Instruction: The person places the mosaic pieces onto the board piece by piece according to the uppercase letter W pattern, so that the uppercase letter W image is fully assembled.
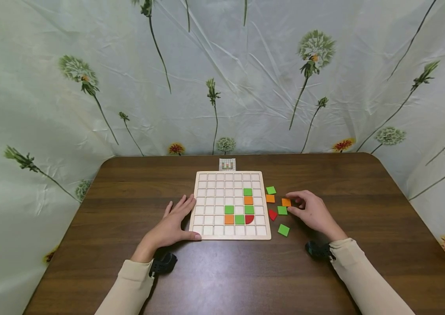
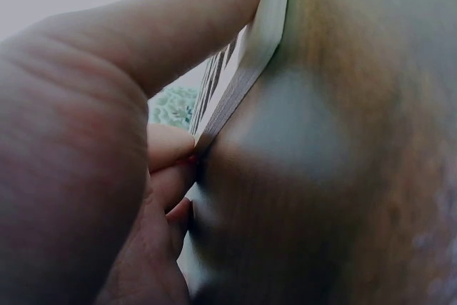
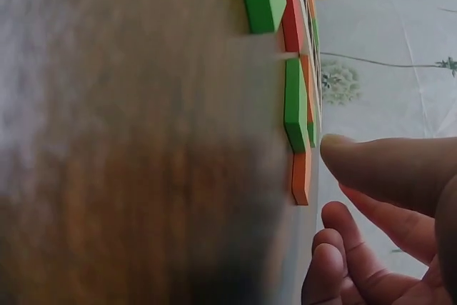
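Observation:
A pale wooden grid board (image 1: 210, 190) lies flat on the table. My left hand (image 1: 170, 228) rests at its left edge, fingers spread along the side and thumb on the near corner; the left wrist view shows the thumb (image 2: 193, 16) against the board's edge (image 2: 243, 80). In the board's cells sit several green and orange square tiles and a red rounded tile (image 1: 249, 219). Right of the board, my right hand (image 1: 312, 211) hovers with thumb and forefinger apart beside a loose orange tile (image 1: 286, 202) and a green tile (image 1: 282, 211). Its other fingers curl loosely, holding nothing visible.
More loose tiles lie right of the board: a green one (image 1: 271, 190), an orange one (image 1: 270, 198), a red one (image 1: 272, 215) and a nearer green one (image 1: 283, 230). A small patterned card (image 1: 227, 164) lies behind the board. A flowered curtain (image 1: 246, 87) hangs beyond the brown table (image 1: 230, 275).

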Available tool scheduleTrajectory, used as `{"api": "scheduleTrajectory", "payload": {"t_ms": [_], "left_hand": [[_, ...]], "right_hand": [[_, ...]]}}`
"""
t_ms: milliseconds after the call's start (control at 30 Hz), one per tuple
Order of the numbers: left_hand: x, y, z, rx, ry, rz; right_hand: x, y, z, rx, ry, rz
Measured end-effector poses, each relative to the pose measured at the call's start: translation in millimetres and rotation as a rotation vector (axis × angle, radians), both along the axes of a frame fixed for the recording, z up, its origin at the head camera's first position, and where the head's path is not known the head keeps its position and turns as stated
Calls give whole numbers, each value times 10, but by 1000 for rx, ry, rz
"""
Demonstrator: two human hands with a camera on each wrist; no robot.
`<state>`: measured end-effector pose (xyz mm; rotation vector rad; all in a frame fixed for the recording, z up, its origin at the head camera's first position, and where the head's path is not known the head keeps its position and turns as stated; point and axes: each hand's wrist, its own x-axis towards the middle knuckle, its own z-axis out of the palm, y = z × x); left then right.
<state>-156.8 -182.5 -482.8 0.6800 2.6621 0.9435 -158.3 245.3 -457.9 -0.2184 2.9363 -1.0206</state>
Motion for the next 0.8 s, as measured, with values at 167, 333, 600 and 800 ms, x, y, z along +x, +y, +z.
{"api": "scheduleTrajectory", "payload": {"t_ms": [167,333,600,800], "left_hand": [[1,2,0,-2,-6,1],[2,1,0,-6,-4,0],[2,6,5,-11,-6,2],[7,9,24,-7,-9,2]], "right_hand": [[-31,30,-16,4,-29,1],[-64,52,-24,12,-38,18],[-93,55,-16,34,-49,34],[-105,47,-16,54,-51,49]]}}
